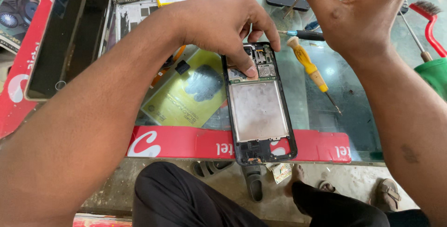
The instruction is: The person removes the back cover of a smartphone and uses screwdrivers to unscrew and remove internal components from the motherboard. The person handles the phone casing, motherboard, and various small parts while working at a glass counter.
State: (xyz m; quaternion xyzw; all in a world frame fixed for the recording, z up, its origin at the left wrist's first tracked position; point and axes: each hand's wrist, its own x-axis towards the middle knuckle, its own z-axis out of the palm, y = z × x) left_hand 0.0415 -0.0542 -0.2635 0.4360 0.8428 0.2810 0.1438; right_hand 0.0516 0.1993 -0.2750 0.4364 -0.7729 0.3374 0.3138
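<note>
Opened phone frame (259, 106) lies on the glass table (354, 96), battery bay bare. Left hand (219, 24) pinches its top end, thumb on the board. Right hand (358, 13) hovers above-right, fingers curled, holding nothing visible. Yellow screwdriver (309, 66) just right of frame.

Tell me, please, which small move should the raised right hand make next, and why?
Probably the right hand should come down and pick up the yellow screwdriver. That hand is lifted and seems to hold nothing, while the left hand presses its thumb on the circuit board at the top of the opened phone. The screwdriver lies on the glass table just right of the phone.
</note>
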